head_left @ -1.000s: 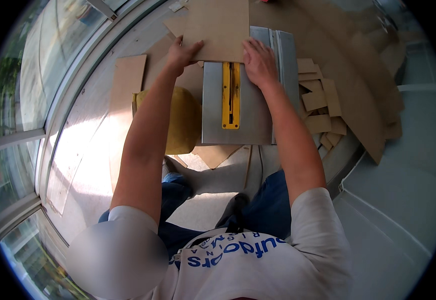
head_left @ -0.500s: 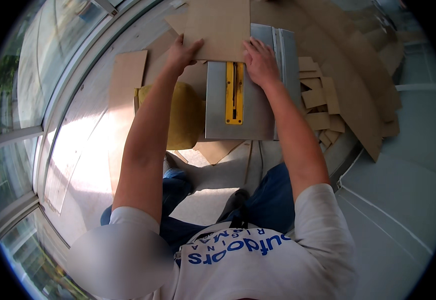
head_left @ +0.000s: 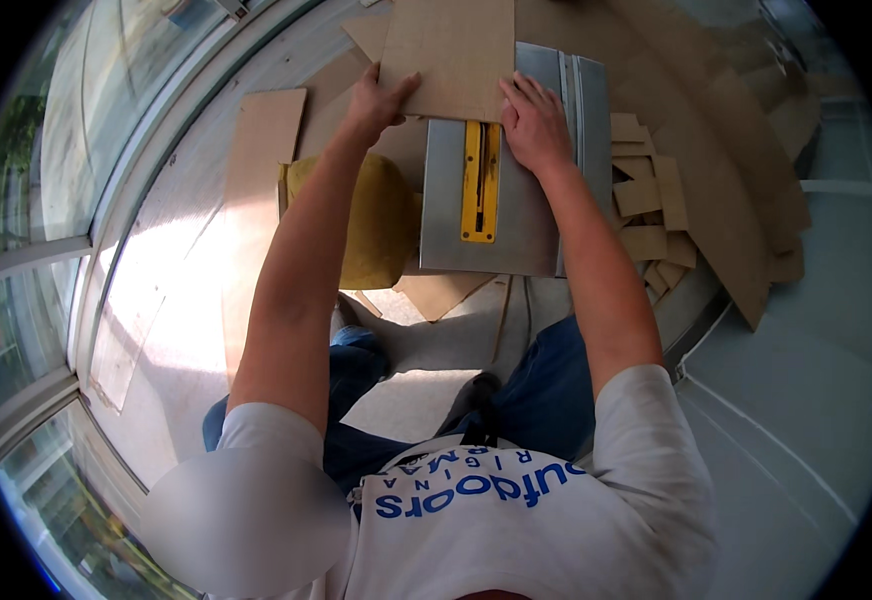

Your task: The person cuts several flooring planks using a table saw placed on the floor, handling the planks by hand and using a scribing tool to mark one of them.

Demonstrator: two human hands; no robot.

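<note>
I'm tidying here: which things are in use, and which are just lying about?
In use:
brown board, left hand gripping it, right hand at its edge
metal table
yellow slotted insert

Apparently lying about:
brown offcuts right of the table
long board at left

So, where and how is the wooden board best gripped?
The wooden board is likely best held by its left and right edges near the close corners, one hand each side, from the near side: it is a thin, wide panel, side edges running forward. The left hand and right hand are there, flanking the yellow slotted insert.
</note>
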